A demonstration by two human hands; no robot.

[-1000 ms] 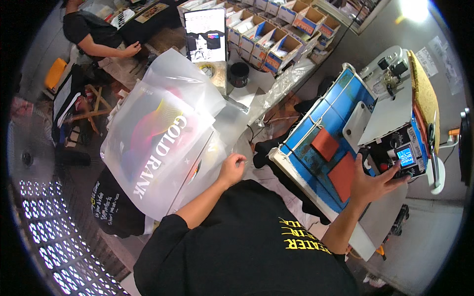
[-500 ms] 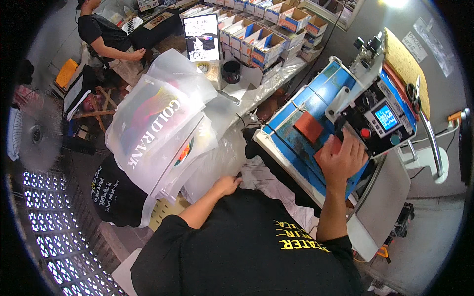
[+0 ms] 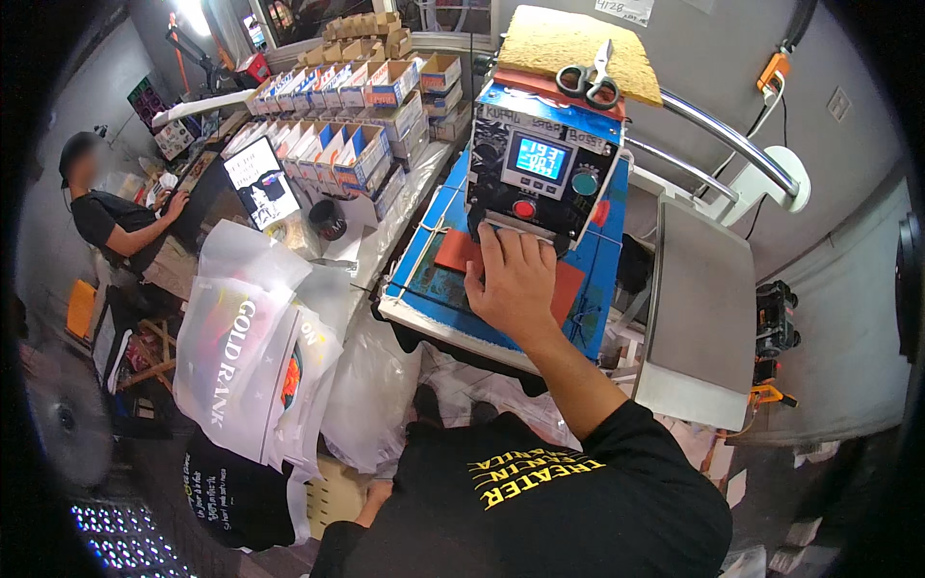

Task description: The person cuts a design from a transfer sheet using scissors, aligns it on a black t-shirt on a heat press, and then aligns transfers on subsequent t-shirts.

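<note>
In the head view, I am resting my right hand (image 3: 518, 284) at the near edge of the control box (image 3: 544, 183), which is sitting over a blue bed (image 3: 436, 289). My fingertips are lying at the handle under its front; I cannot tell whether they are closing round it. My left hand (image 3: 378, 493) is showing only in part, left of the control box and nearer me, beside a pale yellow perforated panel (image 3: 332, 486); I cannot tell whether it is gripping anything.

Under my right hand, a larger red pad (image 3: 567, 294) is lying just in front of the control box, and a smaller red pad (image 3: 453, 252) is peeking out on its left. Scissors (image 3: 597, 75) are lying on a yellow pad (image 3: 578, 43) atop the control box. A steel rail (image 3: 729, 140) and a grey plate (image 3: 701, 308) are taking up its right side.

Left of the control box, frosted bags (image 3: 231, 356) are holding printed sheets, with a clear plastic bag (image 3: 371, 409) beside them. Farther back on that side, cardboard boxes (image 3: 361, 173) are standing in rows, holding white packets, and a black mug (image 3: 328, 220) is standing near them, its contents unclear.
</note>
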